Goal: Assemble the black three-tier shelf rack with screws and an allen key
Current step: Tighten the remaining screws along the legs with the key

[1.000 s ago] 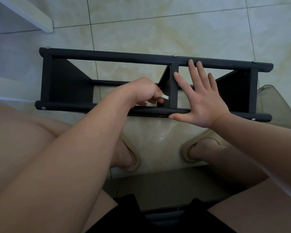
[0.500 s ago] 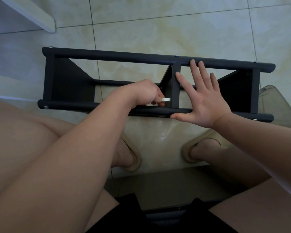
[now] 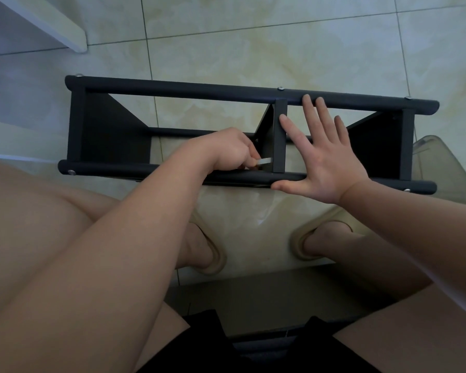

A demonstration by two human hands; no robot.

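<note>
Down on the floor, just ahead of the person's feet, the black shelf rack (image 3: 172, 91) lies on its side, its two long rails running left to right and three panels crossing between them. Silver screw heads (image 3: 280, 88) show along the rails. The left hand (image 3: 230, 152) reaches between the rails and pinches a silvery allen key (image 3: 264, 160) in curled fingers, the key's end pointing at the middle panel just above the near rail. The right hand (image 3: 320, 162) is spread flat beside that panel, fingers straight, thumb lying along the near rail and fingertips reaching the far rail.

Glossy cream floor tiles (image 3: 253, 41) with dark grout lines lie under the rack. Beige slippers (image 3: 213, 254) are on both feet. A white board (image 3: 51, 25) slants across the upper left corner. Behind the rack's right end sits a translucent grey plastic object (image 3: 447, 170); what it is or holds cannot be told.
</note>
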